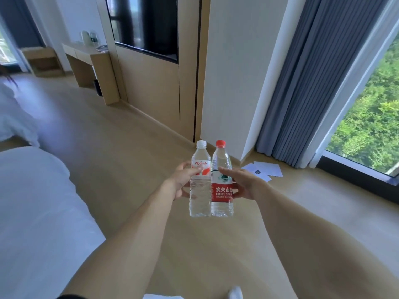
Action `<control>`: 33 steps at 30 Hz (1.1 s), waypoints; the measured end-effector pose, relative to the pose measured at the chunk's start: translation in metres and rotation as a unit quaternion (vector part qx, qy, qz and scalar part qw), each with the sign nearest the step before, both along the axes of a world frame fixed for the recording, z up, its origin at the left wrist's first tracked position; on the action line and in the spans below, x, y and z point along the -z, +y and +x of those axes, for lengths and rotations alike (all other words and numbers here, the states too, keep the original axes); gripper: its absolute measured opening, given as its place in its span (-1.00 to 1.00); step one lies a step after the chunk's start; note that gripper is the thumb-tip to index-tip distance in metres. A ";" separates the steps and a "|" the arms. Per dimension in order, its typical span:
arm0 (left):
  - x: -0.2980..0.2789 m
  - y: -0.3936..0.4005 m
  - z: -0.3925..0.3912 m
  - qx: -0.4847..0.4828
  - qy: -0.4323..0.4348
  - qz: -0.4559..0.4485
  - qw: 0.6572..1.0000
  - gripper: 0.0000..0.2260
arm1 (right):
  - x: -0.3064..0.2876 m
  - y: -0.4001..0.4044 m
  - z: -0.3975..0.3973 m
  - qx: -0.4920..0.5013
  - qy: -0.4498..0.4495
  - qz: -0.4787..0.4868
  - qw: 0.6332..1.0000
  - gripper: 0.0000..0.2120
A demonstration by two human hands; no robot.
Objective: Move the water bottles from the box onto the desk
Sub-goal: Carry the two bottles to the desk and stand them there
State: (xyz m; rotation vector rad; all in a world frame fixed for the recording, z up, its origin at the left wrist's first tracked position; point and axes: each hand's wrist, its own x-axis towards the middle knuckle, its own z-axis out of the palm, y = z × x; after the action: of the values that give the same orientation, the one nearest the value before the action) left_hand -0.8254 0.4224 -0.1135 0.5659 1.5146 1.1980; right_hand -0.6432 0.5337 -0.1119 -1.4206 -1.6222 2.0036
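Observation:
I hold two clear water bottles upright, side by side and touching, in front of me above the floor. My left hand (182,182) grips the white-capped bottle (200,190) around its red and white label. The red-capped bottle (222,190), which has a red label, is gripped by my right hand (244,184). The wooden desk (86,53) stands far off at the upper left against the wall. No box is in view.
A white bed (38,212) fills the left side. A kettle (85,37) and a phone (101,47) sit on the desk. A wall-mounted TV (144,24), grey curtains (313,83) and a window (371,117) are ahead. White papers (267,169) lie on the wooden floor.

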 end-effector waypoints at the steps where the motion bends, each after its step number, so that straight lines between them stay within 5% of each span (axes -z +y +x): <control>1: 0.004 0.009 -0.008 -0.009 0.000 -0.002 1.000 -0.54 | 0.003 0.012 -0.009 -0.009 -0.002 -0.005 1.000 -0.41; 18: -0.007 0.190 -0.156 -0.202 0.029 -0.003 0.979 -0.68 | 0.008 0.253 -0.207 -0.186 0.036 -0.054 0.980 -0.35; 33: 0.013 0.262 -0.299 -0.260 -0.005 0.007 0.966 -0.69 | 0.014 0.340 -0.369 -0.270 0.038 -0.049 0.961 -0.56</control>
State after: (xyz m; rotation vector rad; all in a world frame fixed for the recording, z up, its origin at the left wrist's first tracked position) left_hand -1.1247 0.6846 -0.1264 0.1658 1.7047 1.6037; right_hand -1.0118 0.8738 -0.1257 -0.9771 -2.0679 2.4124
